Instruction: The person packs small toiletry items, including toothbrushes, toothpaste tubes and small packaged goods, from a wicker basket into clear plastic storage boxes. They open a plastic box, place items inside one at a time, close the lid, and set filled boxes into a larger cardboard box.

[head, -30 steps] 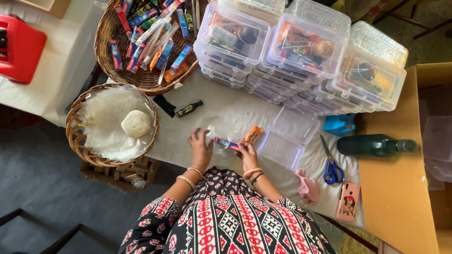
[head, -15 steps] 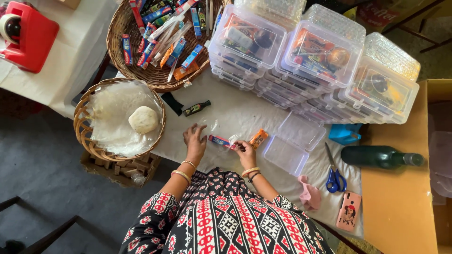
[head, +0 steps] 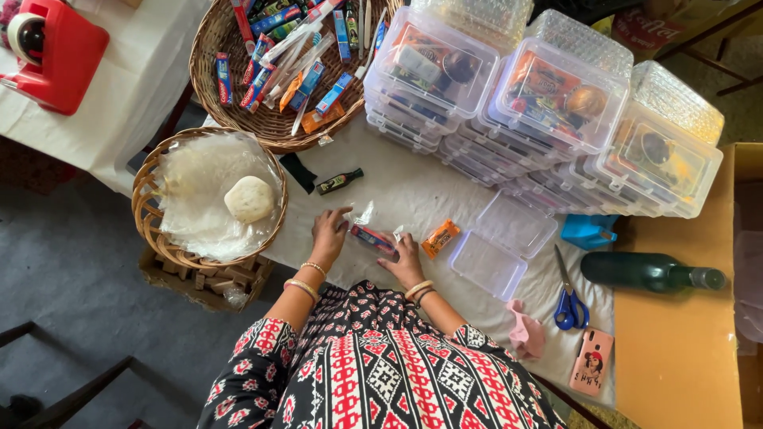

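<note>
My left hand [head: 329, 231] and my right hand [head: 404, 260] rest on the white cloth of the table [head: 413, 183], one at each end of a small red and blue box [head: 373, 237]. The box lies partly inside a clear plastic wrapper, and the fingers of both hands grip it. An orange packet [head: 439, 237] lies just right of my right hand. Beyond that packet sits an open clear plastic box [head: 501, 246] with nothing in it. A small dark bottle [head: 339, 181] lies a little past my left hand.
A wicker basket [head: 238, 103] of small tube boxes stands at the back. A second basket [head: 151, 214] on the left holds clear sheets and a pale round lump. Stacked clear boxes [head: 556, 103] fill the back right. Scissors [head: 568, 302], a phone [head: 592, 361], a green bottle [head: 648, 272] lie right.
Both hands stay on the small box; the left hand has shifted slightly along its end. The view has drifted a little.
</note>
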